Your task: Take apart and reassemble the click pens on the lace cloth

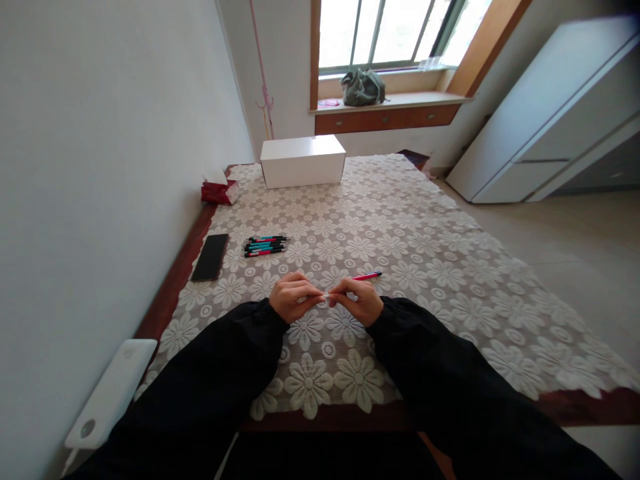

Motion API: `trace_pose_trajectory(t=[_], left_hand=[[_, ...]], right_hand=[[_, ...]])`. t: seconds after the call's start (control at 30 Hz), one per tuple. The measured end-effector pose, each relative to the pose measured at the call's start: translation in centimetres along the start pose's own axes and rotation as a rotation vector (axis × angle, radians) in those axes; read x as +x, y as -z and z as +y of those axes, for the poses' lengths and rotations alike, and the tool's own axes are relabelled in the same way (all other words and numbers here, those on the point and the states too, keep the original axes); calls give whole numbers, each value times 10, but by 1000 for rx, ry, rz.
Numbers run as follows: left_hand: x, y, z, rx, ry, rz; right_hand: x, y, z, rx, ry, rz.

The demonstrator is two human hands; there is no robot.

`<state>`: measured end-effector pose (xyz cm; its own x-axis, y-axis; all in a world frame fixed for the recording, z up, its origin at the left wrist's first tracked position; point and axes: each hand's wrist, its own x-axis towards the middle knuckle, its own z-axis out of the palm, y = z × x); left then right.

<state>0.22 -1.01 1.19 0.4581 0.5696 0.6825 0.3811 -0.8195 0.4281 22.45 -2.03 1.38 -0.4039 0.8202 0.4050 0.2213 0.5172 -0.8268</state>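
Note:
My left hand (295, 297) and my right hand (357, 300) meet above the front half of the table, fingertips pinched close together. Between them shows a small, thin whitish piece (327, 294), gripped from both ends; its kind is too small to make out. Just behind my right hand lies a pink pen (369, 275) with a dark end, partly hidden by the fingers. Farther left, several pens (265, 245) in teal, pink and black lie side by side in a group on the lace tablecloth (310, 383).
A dark phone (210, 257) lies near the left edge. Behind it sits a red tissue pack (219, 192). At the far end stands a white box (303, 162). A white power strip or similar device (111, 393) is beside my left sleeve, against the wall.

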Motion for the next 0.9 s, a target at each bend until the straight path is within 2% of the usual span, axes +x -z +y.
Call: trace_pose_trajectory(t=[0.4,0.9], left_hand=[[0,-1,-1,-19,-11,4],[0,-1,0,-16,-4,1]], right_hand=[[0,1,1,-7,-48,-34],[1,0,-2,2,-9,-4]])
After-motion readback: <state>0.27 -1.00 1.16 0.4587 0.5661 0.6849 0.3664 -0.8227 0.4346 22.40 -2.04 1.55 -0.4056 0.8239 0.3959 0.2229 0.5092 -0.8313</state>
